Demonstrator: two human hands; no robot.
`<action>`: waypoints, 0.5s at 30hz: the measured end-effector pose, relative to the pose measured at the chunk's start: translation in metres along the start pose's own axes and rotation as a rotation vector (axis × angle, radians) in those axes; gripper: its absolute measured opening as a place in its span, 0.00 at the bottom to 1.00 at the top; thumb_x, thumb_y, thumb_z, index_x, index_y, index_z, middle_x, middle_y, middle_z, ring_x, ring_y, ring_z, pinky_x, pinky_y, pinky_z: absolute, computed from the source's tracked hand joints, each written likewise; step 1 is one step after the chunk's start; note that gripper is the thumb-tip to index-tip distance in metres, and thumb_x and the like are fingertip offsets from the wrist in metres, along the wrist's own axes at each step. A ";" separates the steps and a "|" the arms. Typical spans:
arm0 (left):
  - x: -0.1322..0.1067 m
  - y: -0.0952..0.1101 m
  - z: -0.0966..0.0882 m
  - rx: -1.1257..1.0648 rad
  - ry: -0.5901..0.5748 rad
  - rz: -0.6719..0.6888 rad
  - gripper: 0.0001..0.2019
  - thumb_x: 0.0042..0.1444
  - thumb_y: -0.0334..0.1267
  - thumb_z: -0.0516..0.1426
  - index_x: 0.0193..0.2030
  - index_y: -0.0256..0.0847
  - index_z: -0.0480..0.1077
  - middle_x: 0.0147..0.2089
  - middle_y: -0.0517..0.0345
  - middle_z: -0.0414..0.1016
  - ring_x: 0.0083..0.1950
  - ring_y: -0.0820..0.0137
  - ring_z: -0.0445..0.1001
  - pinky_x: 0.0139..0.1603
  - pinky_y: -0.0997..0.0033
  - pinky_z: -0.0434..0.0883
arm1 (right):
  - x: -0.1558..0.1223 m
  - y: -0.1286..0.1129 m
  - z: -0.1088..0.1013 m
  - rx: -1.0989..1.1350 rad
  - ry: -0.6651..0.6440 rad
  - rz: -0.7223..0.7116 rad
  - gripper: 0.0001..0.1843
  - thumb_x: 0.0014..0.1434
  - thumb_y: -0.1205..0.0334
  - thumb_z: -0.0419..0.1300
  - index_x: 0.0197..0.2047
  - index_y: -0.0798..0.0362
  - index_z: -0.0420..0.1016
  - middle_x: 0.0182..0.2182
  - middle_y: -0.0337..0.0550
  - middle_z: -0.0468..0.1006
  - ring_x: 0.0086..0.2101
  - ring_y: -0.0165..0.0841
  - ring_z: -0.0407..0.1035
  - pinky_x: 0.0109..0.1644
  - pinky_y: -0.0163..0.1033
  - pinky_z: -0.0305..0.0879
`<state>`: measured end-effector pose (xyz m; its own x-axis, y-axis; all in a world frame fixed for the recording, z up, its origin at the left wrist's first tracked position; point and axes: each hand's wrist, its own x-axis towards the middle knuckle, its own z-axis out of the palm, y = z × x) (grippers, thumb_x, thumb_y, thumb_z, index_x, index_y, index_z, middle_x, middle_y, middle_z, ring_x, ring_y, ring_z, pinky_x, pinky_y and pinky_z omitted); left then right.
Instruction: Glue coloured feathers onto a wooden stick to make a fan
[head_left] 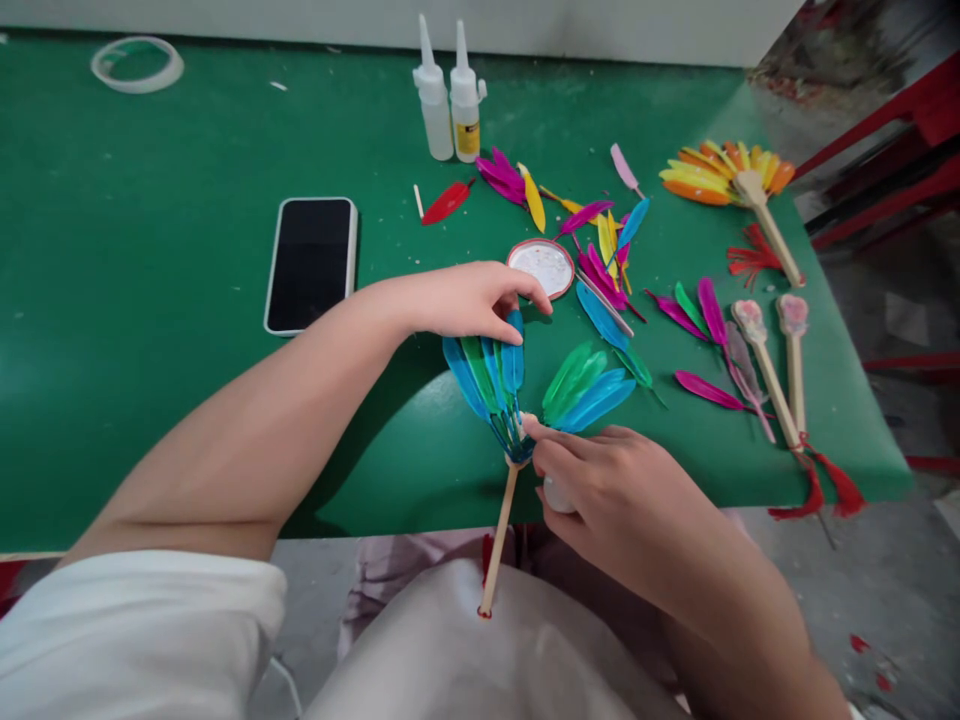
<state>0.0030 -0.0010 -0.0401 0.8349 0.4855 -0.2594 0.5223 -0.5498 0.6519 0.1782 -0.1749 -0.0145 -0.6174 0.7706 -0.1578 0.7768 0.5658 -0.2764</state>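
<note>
Fan (507,498) straddled the table's near edge (412,512), probably light with fragile feathers (466,372), so its stiff-looking stick (497,552) seemed best to grab tbh, left hand (476,300) lightly pinching a blue feather (513,368), right hand (604,475) curled round some white thing (559,495).

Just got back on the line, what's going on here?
A person is working on a blue-and-green feather fan, its handle reaching past the table edge. The left hand is at the tip of one blue feather. The right hand holds a mostly hidden white object, its fingertips by the feathers' base. More green and blue feathers lie beside the fan, and two bottles stand farther back.
</note>
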 end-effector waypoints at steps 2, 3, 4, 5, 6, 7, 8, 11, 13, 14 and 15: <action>0.000 0.000 0.000 0.003 -0.003 0.002 0.20 0.51 0.42 0.56 0.52 0.42 0.67 0.32 0.58 0.68 0.31 0.72 0.66 0.33 0.74 0.61 | -0.001 0.000 0.000 -0.005 -0.002 0.005 0.11 0.53 0.72 0.51 0.39 0.51 0.66 0.47 0.38 0.75 0.31 0.32 0.70 0.32 0.41 0.56; 0.001 0.000 0.000 0.002 -0.004 0.003 0.20 0.51 0.42 0.56 0.52 0.43 0.67 0.32 0.58 0.68 0.31 0.72 0.66 0.33 0.74 0.61 | -0.001 0.000 0.001 -0.006 -0.005 0.006 0.10 0.54 0.72 0.51 0.39 0.51 0.66 0.48 0.38 0.75 0.30 0.32 0.70 0.32 0.41 0.56; 0.001 0.000 0.000 0.000 -0.005 0.003 0.20 0.51 0.42 0.56 0.52 0.43 0.68 0.33 0.58 0.69 0.31 0.72 0.67 0.33 0.74 0.61 | -0.001 0.000 0.001 -0.006 -0.006 0.008 0.10 0.54 0.72 0.51 0.39 0.51 0.66 0.48 0.37 0.75 0.30 0.32 0.70 0.32 0.41 0.56; 0.001 0.000 0.000 -0.002 -0.004 0.003 0.20 0.50 0.42 0.57 0.52 0.43 0.68 0.33 0.58 0.69 0.31 0.72 0.67 0.33 0.74 0.61 | -0.001 0.000 0.000 -0.004 -0.007 0.006 0.10 0.54 0.72 0.50 0.39 0.51 0.66 0.48 0.37 0.75 0.30 0.32 0.70 0.32 0.41 0.56; 0.001 0.000 0.000 -0.003 -0.002 0.002 0.21 0.50 0.42 0.57 0.52 0.43 0.68 0.33 0.58 0.68 0.32 0.72 0.67 0.32 0.74 0.61 | -0.001 0.000 0.000 -0.001 -0.007 0.002 0.10 0.55 0.71 0.50 0.39 0.51 0.66 0.48 0.38 0.75 0.31 0.32 0.70 0.32 0.41 0.57; 0.001 0.000 0.000 -0.004 0.000 0.001 0.20 0.50 0.42 0.57 0.52 0.43 0.68 0.33 0.58 0.68 0.32 0.72 0.67 0.32 0.74 0.61 | 0.000 0.000 0.000 0.000 -0.005 -0.004 0.10 0.55 0.72 0.50 0.39 0.51 0.66 0.48 0.38 0.74 0.32 0.32 0.71 0.32 0.41 0.57; 0.001 0.000 0.000 -0.006 0.000 -0.001 0.20 0.50 0.42 0.57 0.52 0.43 0.68 0.33 0.58 0.68 0.31 0.72 0.67 0.32 0.74 0.61 | 0.000 0.000 0.000 -0.001 0.005 -0.012 0.10 0.55 0.72 0.50 0.38 0.51 0.67 0.49 0.39 0.74 0.33 0.32 0.71 0.32 0.41 0.57; 0.000 0.001 0.000 -0.013 -0.009 -0.003 0.20 0.51 0.41 0.57 0.52 0.44 0.68 0.33 0.58 0.69 0.32 0.72 0.67 0.32 0.74 0.62 | 0.000 0.000 -0.001 -0.003 0.037 -0.041 0.10 0.54 0.73 0.50 0.37 0.52 0.67 0.51 0.41 0.73 0.36 0.33 0.72 0.34 0.41 0.58; 0.000 0.001 0.000 -0.014 -0.016 -0.001 0.20 0.51 0.42 0.57 0.52 0.43 0.67 0.34 0.58 0.69 0.33 0.71 0.68 0.33 0.74 0.62 | 0.000 -0.001 0.000 0.000 0.024 -0.046 0.11 0.54 0.73 0.50 0.38 0.53 0.68 0.51 0.42 0.72 0.36 0.33 0.72 0.35 0.41 0.59; 0.000 0.001 0.000 -0.012 -0.017 0.000 0.21 0.51 0.42 0.56 0.52 0.43 0.67 0.35 0.57 0.70 0.33 0.71 0.68 0.34 0.73 0.62 | 0.000 -0.001 0.000 0.003 0.006 -0.041 0.12 0.54 0.73 0.50 0.39 0.52 0.68 0.51 0.41 0.72 0.36 0.32 0.72 0.34 0.41 0.59; 0.000 0.001 0.000 -0.011 -0.016 0.000 0.21 0.51 0.42 0.56 0.52 0.43 0.67 0.35 0.57 0.70 0.34 0.71 0.68 0.34 0.73 0.62 | 0.000 -0.002 0.001 0.003 -0.012 -0.034 0.12 0.54 0.73 0.50 0.40 0.52 0.68 0.51 0.41 0.72 0.35 0.32 0.72 0.34 0.41 0.59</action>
<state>0.0032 -0.0017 -0.0392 0.8376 0.4745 -0.2707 0.5204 -0.5422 0.6597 0.1767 -0.1759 -0.0149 -0.6447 0.7475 -0.1599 0.7553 0.5906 -0.2843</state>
